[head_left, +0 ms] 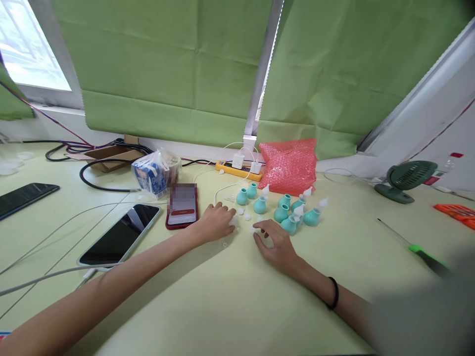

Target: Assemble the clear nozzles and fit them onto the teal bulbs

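My left hand point(217, 221) reaches in beside the red phone, its fingers curled down over a small translucent plastic piece point(234, 222) at the fingertips. My right hand point(276, 242) is to the right of it, thumb and forefinger pinched around another small translucent piece point(254, 229), partly hidden. Beyond the hands stand several teal squeeze bulbs; an open-necked bulb point(242, 197) is at the left, while a bulb with a pointed translucent tip point(312, 216) leans at the right. Loose translucent pieces point(247, 216) lie between the hands and the bulbs. A tiny ring point(224, 244) rests near my left hand.
Left are a red-cased phone point(181, 207), a larger phone point(120, 235) with a cable, and a bagged blue pack point(150, 173). Behind lie a yellow power strip point(239, 170) and pink bubble wrap point(288, 165). Right are a screwdriver point(415, 247) and green fan point(406, 178).
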A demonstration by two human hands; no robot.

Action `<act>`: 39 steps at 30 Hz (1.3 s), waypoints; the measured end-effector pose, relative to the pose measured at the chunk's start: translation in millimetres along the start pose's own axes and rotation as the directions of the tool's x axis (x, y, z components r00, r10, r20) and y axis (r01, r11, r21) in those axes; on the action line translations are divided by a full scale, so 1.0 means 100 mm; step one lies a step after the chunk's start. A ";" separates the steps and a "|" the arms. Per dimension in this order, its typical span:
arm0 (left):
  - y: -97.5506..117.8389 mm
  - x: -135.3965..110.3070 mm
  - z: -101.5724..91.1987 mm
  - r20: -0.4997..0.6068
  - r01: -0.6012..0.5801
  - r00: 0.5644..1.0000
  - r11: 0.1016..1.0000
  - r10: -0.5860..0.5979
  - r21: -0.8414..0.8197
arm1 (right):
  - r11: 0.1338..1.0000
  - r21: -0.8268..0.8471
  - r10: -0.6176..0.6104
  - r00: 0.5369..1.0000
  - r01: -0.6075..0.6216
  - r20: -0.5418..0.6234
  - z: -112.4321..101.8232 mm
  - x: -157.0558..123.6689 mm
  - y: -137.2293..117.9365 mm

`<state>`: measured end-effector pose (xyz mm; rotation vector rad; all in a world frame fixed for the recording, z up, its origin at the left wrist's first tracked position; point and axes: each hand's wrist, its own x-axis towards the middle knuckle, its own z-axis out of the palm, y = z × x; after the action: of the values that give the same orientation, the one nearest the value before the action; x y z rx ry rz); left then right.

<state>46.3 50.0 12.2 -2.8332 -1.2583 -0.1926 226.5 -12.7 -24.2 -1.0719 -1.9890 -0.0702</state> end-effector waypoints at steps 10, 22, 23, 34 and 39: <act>0.11 -0.07 -0.01 -0.193 -0.060 0.981 0.930 -0.012 -0.362 | 0.956 0.223 0.177 0.980 -0.193 0.090 -0.01 -0.02 -0.08; 0.03 -0.05 -0.06 -0.197 -0.237 0.967 0.854 0.161 -0.463 | 0.713 0.492 0.499 0.854 -0.499 0.143 0.01 -0.04 -0.13; -0.01 -0.05 -0.07 -0.164 -0.236 0.969 0.885 0.184 -0.401 | 0.755 0.462 0.457 0.879 -0.465 0.138 0.01 -0.05 -0.15; 0.01 -0.05 0.16 -0.174 -0.201 0.973 0.926 0.151 -0.319 | 0.923 0.338 0.130 0.975 -0.186 0.181 0.00 -0.07 -0.22; 0.07 -0.15 0.13 -0.234 -0.183 0.970 0.846 0.072 -0.500 | 0.861 0.405 0.242 0.949 -0.307 0.204 0.04 -0.08 -0.18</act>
<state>42.4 35.3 -2.7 -3.1990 -1.0973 -0.9328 213.3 -28.2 -26.7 -1.0722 -1.8328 0.5970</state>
